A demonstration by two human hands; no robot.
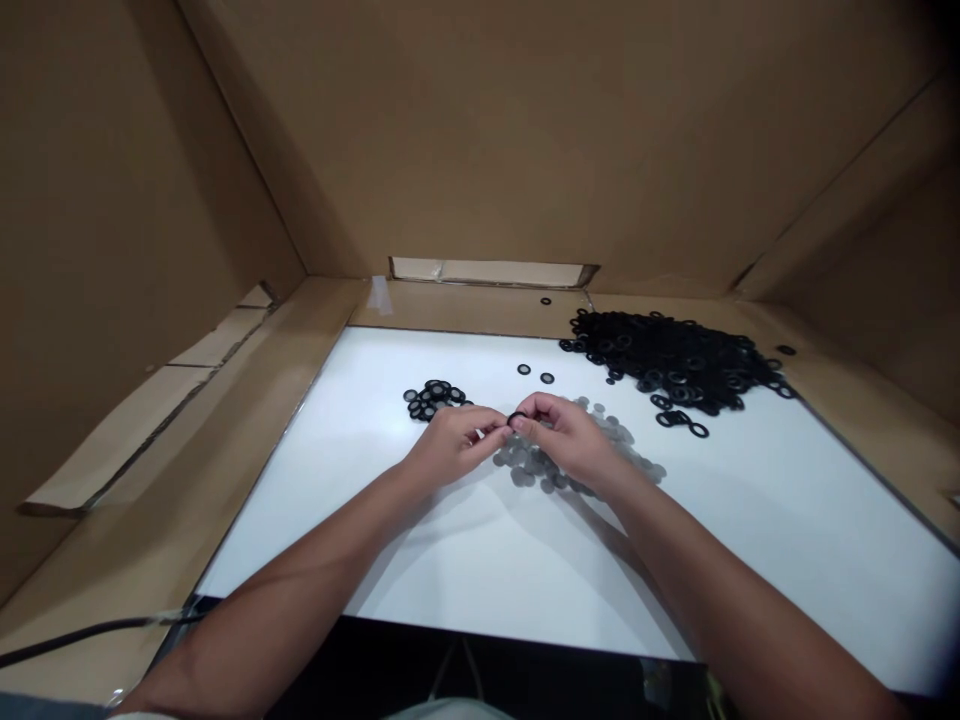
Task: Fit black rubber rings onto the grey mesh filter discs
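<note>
Between my two hands, above the white board, is a small black rubber ring (516,417). My left hand (457,440) pinches its left side with thumb and fingertips. From the right, my right hand (564,432) grips the same ring, fingers closed on it. Whether a disc sits inside the ring is too small to tell. Under and around my right hand lies a spread of grey translucent discs (529,462), partly hidden by it. Just beyond my left hand is a small heap of black rings with grey centres (435,397).
A big pile of black rings (675,358) covers the board's far right, with a few loose rings (699,430) before it. Two single rings (547,378) lie beyond my hands. Cardboard walls (480,140) surround the white board (465,570). A black cable (90,630) runs at lower left.
</note>
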